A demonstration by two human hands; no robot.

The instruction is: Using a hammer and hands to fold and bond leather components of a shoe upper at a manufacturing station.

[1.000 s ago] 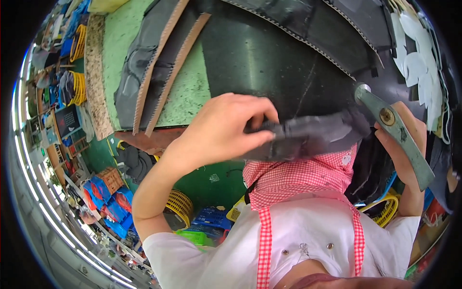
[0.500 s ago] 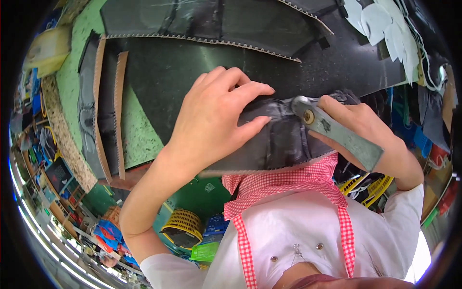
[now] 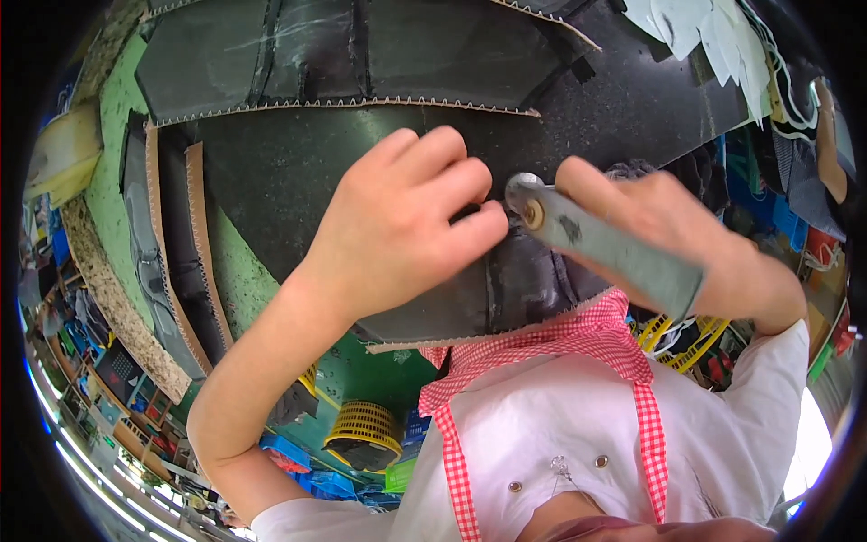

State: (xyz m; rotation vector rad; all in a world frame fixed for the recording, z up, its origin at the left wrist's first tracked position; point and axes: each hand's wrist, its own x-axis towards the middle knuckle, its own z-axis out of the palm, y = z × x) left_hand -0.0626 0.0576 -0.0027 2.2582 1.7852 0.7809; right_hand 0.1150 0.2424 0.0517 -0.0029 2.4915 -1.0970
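Observation:
A black leather-like panel (image 3: 528, 285) with a tan, stitched-looking near edge lies at the table's near side, close to my body. My left hand (image 3: 406, 212) is over its upper left part, fingers curled and thumb and forefinger pressed together at its far edge. What sits between those fingertips is hidden. My right hand (image 3: 637, 212), partly blurred by motion, is closed round a flat grey metal tool (image 3: 628, 257) with a brass pivot and a rounded silver head. That head is over the panel, just right of my left fingertips.
Another large black panel (image 3: 424, 54) with a toothed edge lies across the far side. Two narrow strips (image 3: 206, 244) with tan edges rest at left on the green surface (image 3: 244, 262). White cut pieces (image 3: 713, 45) are piled far right. Yellow baskets (image 3: 366, 429) stand below the table.
My left hand's fingers, formerly spread, have curled together. The tool in my right hand has moved left, nearer to them. The whole view has shifted slightly.

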